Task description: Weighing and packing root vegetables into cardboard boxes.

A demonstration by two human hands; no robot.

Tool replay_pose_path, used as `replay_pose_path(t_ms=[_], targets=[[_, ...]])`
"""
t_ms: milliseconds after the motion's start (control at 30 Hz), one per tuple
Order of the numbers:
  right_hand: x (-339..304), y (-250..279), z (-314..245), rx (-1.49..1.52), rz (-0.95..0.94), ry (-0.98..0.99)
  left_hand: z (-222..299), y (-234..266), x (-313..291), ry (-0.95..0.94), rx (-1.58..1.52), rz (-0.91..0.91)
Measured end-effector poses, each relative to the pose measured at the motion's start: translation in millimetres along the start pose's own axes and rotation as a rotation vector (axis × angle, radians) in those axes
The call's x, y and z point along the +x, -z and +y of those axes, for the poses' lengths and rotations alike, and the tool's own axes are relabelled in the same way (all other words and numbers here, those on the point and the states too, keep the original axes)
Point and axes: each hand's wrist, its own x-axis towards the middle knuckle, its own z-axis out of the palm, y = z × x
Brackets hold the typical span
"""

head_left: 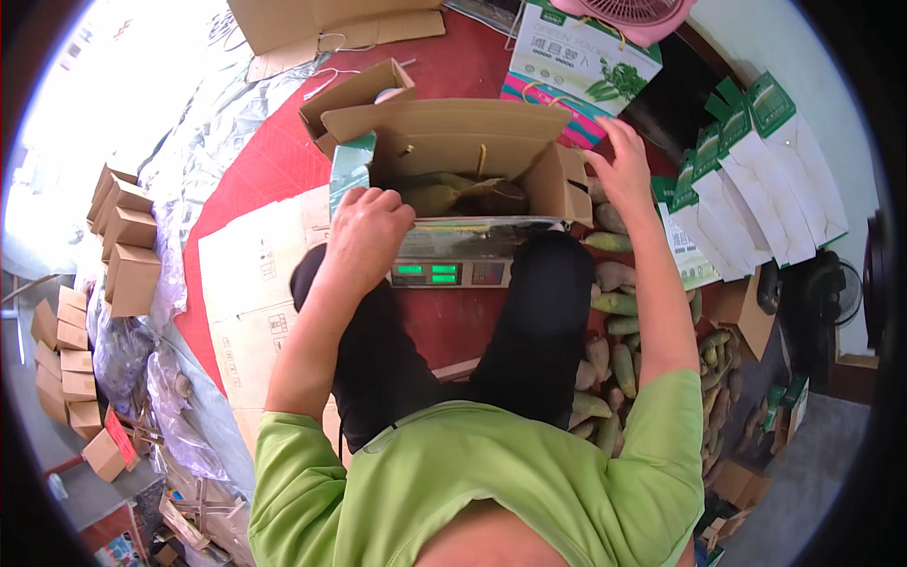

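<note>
An open cardboard box (444,123) stands before me, its back flap raised. Several long green radishes (430,197) lie inside it. The box rests at a scale (472,274) with lit green displays, between my knees. My left hand (368,236) has its fingers curled over the box's near left corner, beside a light-teal side flap (352,170). My right hand (622,170) is at the box's right side flap, fingers apart and thumb by the flap's edge. How firmly the thumb touches it cannot be made out.
Loose radishes (624,364) cover the floor at right. White-and-green cartons (756,180) stand beyond them, with a printed carton (586,57) and pink fan (635,14) at the back. A smaller box (364,94) sits behind left; brown boxes (128,236) line the far left. Flat cardboard (250,293) lies on red matting.
</note>
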Motion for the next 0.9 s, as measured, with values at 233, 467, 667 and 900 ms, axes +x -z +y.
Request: replay_pose_path(t_ms=[233, 467, 667, 900], targets=[[66.6, -43.8, -37.2, -0.166, -0.296, 0.199, -8.7, -6.6, -2.8, -0.010, -0.024, 0.046], [80.8, -51.7, -71.1, -0.355, -0.428, 0.223, -25.0, -3.9, -17.2, 0.030, -0.081, 0.114], [109.0, -60.3, -140.1, -0.356, -0.307, 0.403, -69.2, 13.7, -49.2, 0.117, -0.110, 0.218], [114.3, -114.1, -252.3, -0.320, -0.246, 0.663, -97.1, 44.8, -138.1, 0.297, -0.100, 0.287]])
